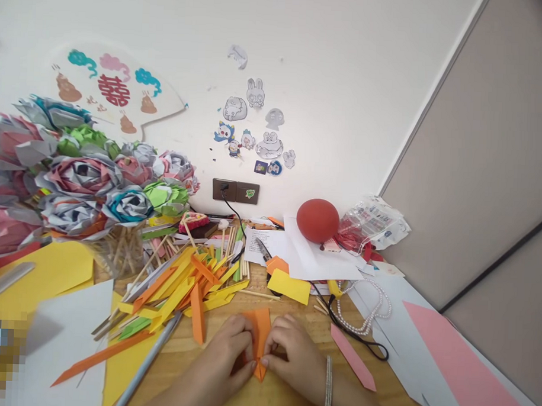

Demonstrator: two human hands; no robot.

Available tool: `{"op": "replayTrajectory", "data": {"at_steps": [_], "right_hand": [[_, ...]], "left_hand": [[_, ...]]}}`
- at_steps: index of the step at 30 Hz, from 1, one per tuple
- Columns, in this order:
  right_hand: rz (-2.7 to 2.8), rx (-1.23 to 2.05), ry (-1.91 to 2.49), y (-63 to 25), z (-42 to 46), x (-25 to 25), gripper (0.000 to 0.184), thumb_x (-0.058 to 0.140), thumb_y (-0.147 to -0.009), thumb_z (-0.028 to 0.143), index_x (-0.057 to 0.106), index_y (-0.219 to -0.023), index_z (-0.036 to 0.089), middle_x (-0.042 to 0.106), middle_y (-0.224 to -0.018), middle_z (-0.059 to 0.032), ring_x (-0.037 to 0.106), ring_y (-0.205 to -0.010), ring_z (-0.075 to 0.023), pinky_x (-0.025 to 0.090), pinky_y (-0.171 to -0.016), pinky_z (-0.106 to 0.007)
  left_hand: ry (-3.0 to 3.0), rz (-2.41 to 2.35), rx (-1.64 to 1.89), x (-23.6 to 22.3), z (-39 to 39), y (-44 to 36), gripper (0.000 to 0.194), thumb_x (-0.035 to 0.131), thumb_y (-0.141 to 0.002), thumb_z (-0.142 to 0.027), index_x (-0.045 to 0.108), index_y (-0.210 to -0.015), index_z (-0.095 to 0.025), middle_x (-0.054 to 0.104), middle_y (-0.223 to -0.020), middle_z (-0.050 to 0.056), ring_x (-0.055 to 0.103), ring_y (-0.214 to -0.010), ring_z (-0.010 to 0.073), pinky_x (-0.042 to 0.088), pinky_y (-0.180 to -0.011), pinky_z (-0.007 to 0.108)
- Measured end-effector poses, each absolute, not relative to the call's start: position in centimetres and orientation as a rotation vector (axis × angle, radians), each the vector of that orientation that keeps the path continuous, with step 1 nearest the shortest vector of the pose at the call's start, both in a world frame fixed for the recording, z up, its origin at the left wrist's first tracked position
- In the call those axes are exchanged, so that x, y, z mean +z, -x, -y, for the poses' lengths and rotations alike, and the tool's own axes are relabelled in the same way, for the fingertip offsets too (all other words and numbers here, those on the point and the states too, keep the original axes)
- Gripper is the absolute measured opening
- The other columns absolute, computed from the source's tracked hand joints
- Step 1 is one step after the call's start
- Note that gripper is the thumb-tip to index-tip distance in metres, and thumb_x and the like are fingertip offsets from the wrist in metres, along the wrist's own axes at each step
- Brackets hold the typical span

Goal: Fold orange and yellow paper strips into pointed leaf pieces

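An orange paper strip (262,333) lies upright before me on the wooden table, its near end folded to a point. My left hand (234,350) grips its left edge, thumb and fingers pinched near the folded tip. From the other side my right hand (287,354) pinches the same tip, with a beaded bracelet on that wrist. Fingers hide part of the fold. Left of my hands lies a pile of folded yellow and orange paper strips (179,283). A yellow paper piece (289,286) sits just beyond my hands, and a folded pink strip (352,357) lies to the right.
Paper flowers (83,176) fill the back left. A grey rod (147,361) slants along the left front. Behind my hands are scissors (263,250), a red balloon (318,220) and white sheets (322,261). A pearl string (383,299) and black cord (338,321) lie right.
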State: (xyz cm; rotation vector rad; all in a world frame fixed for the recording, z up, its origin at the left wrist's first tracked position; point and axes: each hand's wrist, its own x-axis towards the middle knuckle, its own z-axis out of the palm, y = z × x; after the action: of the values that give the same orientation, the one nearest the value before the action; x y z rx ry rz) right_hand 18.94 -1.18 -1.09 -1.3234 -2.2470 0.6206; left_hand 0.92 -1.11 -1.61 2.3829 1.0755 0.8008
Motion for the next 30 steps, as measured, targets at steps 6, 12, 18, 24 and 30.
{"op": "replayTrajectory", "data": {"at_steps": [6,12,18,24,30], "right_hand": [[2.209,0.550,1.377,-18.5,1.5,-1.5,0.019,0.070,-0.069,0.011,0.053,-0.066,0.018,0.054,-0.076,0.0017,0.049,-0.080,-0.0167,0.035,-0.070,-0.028],[2.171,0.507,1.375,-18.4,1.8,-1.7,0.020,0.067,-0.069,0.007,0.051,-0.066,0.018,0.054,-0.075,0.0018,0.048,-0.078,-0.0166,0.034,-0.070,-0.028],[2.177,0.537,1.388,-18.5,2.1,-1.5,0.035,0.080,-0.056,0.018,0.049,-0.072,0.019,0.051,-0.079,0.0028,0.047,-0.080,-0.0174,0.034,-0.070,-0.028],[2.222,0.482,1.386,-18.7,2.0,-2.0,0.036,0.081,-0.058,0.028,0.049,-0.074,0.020,0.051,-0.081,0.0036,0.046,-0.080,-0.0173,0.033,-0.071,-0.028],[2.173,0.516,1.379,-19.9,1.0,-2.0,0.030,0.080,-0.063,0.028,0.054,-0.074,0.020,0.054,-0.080,0.0030,0.047,-0.081,-0.0174,0.033,-0.073,-0.029]], "left_hand": [[-2.327,-1.164,0.725,-1.0,1.3,-1.4,0.021,0.063,-0.076,-0.014,0.048,-0.062,-0.019,0.051,-0.078,-0.001,0.051,-0.077,0.0163,0.043,-0.068,0.025],[-2.316,-1.210,0.666,-1.1,1.0,-1.6,0.021,0.066,-0.075,-0.016,0.049,-0.063,-0.018,0.052,-0.079,-0.001,0.050,-0.078,0.0171,0.041,-0.068,0.026],[-2.283,-1.215,0.652,-1.0,1.0,-1.6,0.021,0.065,-0.071,-0.009,0.048,-0.063,-0.018,0.051,-0.079,-0.002,0.049,-0.079,0.0164,0.039,-0.069,0.025],[-2.310,-1.193,0.656,-1.0,0.9,-1.5,0.020,0.065,-0.072,-0.011,0.049,-0.062,-0.018,0.051,-0.078,-0.001,0.049,-0.078,0.0169,0.039,-0.068,0.026],[-2.322,-1.201,0.663,-1.0,0.9,-1.5,0.021,0.064,-0.071,-0.009,0.049,-0.061,-0.018,0.051,-0.077,-0.001,0.049,-0.077,0.0169,0.040,-0.067,0.026]]}}
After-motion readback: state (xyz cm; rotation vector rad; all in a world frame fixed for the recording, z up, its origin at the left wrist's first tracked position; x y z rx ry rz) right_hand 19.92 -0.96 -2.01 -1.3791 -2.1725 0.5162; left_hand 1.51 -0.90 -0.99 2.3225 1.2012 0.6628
